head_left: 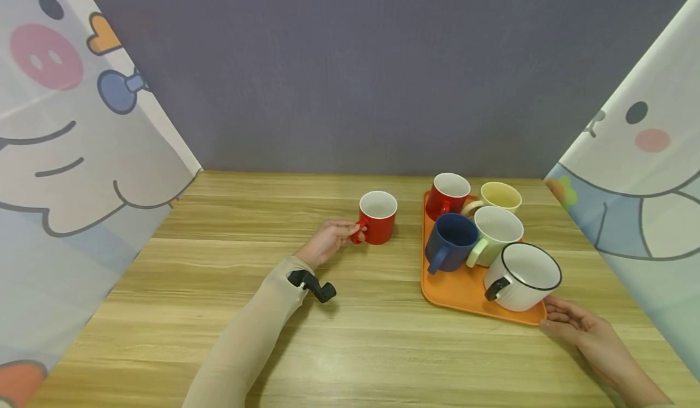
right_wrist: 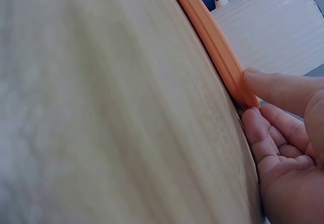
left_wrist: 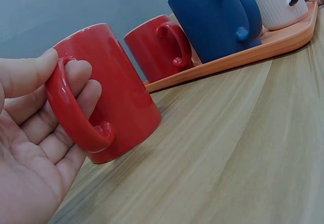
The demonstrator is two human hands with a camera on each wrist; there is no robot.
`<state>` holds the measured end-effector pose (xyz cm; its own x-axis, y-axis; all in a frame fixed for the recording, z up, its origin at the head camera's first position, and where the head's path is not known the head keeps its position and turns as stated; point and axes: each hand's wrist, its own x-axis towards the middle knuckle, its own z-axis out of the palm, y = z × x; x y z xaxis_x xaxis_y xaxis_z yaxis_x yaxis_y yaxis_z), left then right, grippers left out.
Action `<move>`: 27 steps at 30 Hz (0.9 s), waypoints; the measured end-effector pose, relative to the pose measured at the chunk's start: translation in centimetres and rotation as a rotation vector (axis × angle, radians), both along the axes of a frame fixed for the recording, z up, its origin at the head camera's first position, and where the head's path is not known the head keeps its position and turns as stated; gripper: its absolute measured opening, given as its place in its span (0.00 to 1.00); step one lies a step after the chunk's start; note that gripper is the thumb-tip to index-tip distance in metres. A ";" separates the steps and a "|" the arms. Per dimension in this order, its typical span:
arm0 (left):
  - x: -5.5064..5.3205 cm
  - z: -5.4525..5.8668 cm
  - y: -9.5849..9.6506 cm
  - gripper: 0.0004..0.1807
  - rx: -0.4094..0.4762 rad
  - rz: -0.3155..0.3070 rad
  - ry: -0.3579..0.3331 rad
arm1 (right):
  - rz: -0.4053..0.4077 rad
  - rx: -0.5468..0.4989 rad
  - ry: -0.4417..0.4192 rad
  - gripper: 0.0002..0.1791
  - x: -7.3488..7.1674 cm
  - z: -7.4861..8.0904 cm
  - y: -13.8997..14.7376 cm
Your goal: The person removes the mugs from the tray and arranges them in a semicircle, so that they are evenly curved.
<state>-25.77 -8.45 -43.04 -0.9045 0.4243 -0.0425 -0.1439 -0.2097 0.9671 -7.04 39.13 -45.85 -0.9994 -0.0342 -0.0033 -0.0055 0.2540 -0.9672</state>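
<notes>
My left hand (head_left: 330, 239) pinches the handle of a red mug (head_left: 380, 228), white inside, left of the tray. In the left wrist view, the thumb presses the top of the handle and fingertips pass through its loop. At the near right corner of an orange tray (head_left: 451, 291), my right hand (head_left: 593, 338) grips the rim between thumb and fingers. On the tray stand a second red mug (head_left: 439, 204), a yellow mug (head_left: 502, 196), a pale green mug (head_left: 500, 228), a dark blue mug (head_left: 451, 244) and a white, black-rimmed mug (head_left: 522, 277).
The wooden table (head_left: 350, 347) runs back to a grey partition (head_left: 350, 73). Cartoon-printed panels stand at the left (head_left: 82, 152) and right (head_left: 651, 183). A small black camera mount (head_left: 312, 284) sits on the left wrist, over a beige sleeve (head_left: 248, 335).
</notes>
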 end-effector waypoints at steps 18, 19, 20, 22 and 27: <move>1.0 0.4 0.1 0.13 0.034 0.117 -0.017 | -0.016 0.020 -0.015 0.31 -0.1 -0.1 0.2; 1.1 0.5 0.1 0.13 0.040 0.139 -0.015 | -0.014 0.017 -0.015 0.31 -0.1 -0.1 0.2; 1.3 0.7 0.0 0.13 0.045 0.159 -0.015 | -0.013 0.017 -0.012 0.31 -0.2 -0.2 0.2; 1.6 1.0 -0.2 0.11 0.061 0.194 -0.014 | -0.014 0.014 -0.008 0.32 -0.2 -0.2 0.2; 2.2 2.0 -0.5 0.11 0.142 0.230 -0.007 | -0.007 0.017 0.005 0.32 -0.3 -0.3 0.3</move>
